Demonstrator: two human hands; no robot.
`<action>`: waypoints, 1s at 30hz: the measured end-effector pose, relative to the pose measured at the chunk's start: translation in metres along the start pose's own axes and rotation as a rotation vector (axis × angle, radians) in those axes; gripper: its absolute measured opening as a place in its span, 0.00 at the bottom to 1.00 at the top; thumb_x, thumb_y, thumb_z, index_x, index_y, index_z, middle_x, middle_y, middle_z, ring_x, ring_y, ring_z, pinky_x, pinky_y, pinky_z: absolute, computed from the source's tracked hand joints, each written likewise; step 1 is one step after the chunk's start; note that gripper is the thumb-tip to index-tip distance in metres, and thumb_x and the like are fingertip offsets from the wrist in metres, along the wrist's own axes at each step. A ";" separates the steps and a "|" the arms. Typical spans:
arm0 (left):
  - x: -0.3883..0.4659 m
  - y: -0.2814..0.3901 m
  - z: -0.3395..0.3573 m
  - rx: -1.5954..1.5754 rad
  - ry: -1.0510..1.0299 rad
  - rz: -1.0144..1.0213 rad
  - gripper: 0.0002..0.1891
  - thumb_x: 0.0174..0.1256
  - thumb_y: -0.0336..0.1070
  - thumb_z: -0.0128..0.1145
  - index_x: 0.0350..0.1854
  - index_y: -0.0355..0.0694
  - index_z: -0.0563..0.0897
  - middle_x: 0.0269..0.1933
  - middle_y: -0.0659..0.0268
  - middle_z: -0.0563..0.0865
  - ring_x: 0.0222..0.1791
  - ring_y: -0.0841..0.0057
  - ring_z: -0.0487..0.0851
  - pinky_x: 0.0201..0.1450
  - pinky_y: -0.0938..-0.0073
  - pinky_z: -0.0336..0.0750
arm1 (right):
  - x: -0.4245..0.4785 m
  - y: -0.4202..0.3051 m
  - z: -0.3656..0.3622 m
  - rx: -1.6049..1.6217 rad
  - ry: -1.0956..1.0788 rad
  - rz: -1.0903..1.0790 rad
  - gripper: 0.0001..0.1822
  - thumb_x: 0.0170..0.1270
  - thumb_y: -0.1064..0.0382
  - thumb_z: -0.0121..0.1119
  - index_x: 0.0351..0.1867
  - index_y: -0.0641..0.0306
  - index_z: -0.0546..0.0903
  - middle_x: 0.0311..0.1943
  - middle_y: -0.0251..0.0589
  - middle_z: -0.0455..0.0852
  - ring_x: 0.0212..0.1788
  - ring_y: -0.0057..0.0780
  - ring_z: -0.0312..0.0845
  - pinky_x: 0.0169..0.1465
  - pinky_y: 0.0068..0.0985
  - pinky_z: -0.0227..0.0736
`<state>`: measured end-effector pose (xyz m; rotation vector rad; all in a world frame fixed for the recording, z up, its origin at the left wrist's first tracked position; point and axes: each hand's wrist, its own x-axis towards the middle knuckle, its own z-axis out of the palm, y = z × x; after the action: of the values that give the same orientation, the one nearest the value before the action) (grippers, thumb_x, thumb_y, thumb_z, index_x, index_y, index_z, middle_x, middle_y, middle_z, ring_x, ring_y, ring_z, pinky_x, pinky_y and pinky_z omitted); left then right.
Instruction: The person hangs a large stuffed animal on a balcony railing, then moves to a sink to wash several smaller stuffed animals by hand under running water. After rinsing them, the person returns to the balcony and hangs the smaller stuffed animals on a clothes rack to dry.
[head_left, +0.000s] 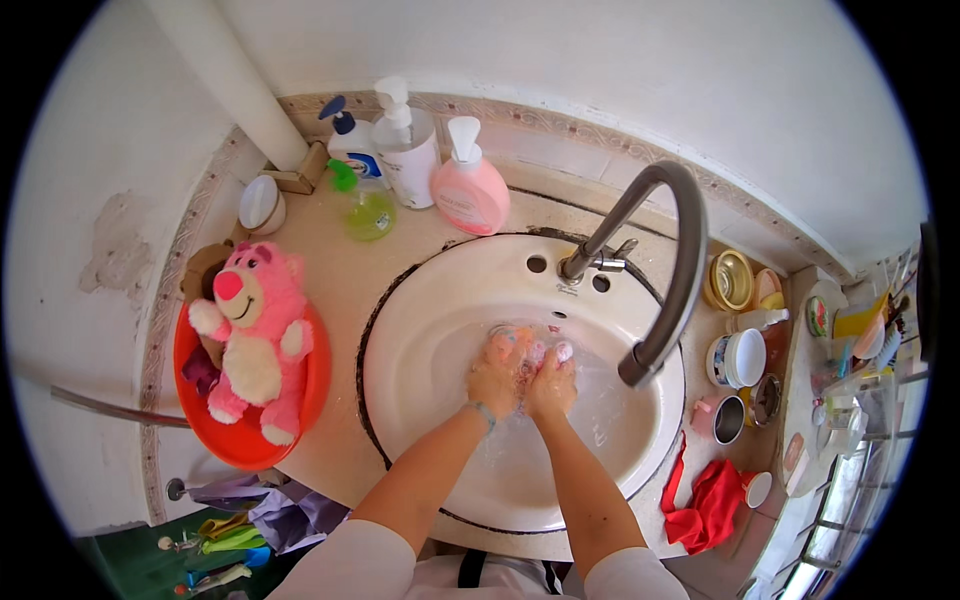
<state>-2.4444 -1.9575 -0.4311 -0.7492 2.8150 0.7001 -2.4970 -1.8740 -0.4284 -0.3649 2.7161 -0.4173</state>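
Both of my hands are low in the white washbasin (420, 337), in shallow, cloudy water. My left hand (495, 375), with a band on its wrist, grips a wet, multicoloured item (510, 341) with orange and pale blue on it; its kind cannot be told. My right hand (553, 379) is pressed against the same bunched item, a pale and reddish part of it showing between the hands. The fingers are partly hidden by water and the item. A curved metal faucet (675, 217) arches over the basin's right side, its spout to the right of my hands.
A pink plush bear (251, 337) sits in a red plastic basin (319, 375) at left. Pump bottles, one pink (471, 195) and one green (367, 214), stand behind. A pink mug (709, 418), several containers and a red cloth (709, 506) lie along the right side.
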 end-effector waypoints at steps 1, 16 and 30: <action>-0.004 0.005 -0.007 0.031 -0.071 -0.069 0.32 0.55 0.37 0.51 0.64 0.55 0.58 0.58 0.53 0.63 0.56 0.58 0.66 0.54 0.64 0.66 | -0.005 -0.004 -0.013 0.045 -0.094 0.018 0.22 0.58 0.52 0.50 0.52 0.55 0.66 0.46 0.55 0.69 0.46 0.50 0.70 0.45 0.39 0.70; -0.053 -0.013 -0.071 -0.024 0.005 0.219 0.21 0.52 0.36 0.53 0.52 0.51 0.74 0.62 0.59 0.63 0.59 0.58 0.64 0.53 0.59 0.67 | -0.049 0.061 -0.027 0.037 -0.007 -0.438 0.26 0.55 0.64 0.52 0.59 0.52 0.65 0.62 0.56 0.56 0.61 0.57 0.54 0.58 0.49 0.56; -0.115 -0.018 -0.065 0.337 -0.601 0.203 0.15 0.53 0.36 0.49 0.44 0.43 0.78 0.60 0.58 0.65 0.61 0.59 0.61 0.60 0.37 0.45 | -0.114 0.034 -0.045 -0.140 -0.298 -0.422 0.21 0.57 0.59 0.49 0.55 0.57 0.70 0.52 0.49 0.73 0.57 0.47 0.64 0.58 0.53 0.53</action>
<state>-2.3369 -1.9524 -0.3521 -0.1544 2.3678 0.3714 -2.4185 -1.7972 -0.3635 -0.9655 2.3744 -0.2562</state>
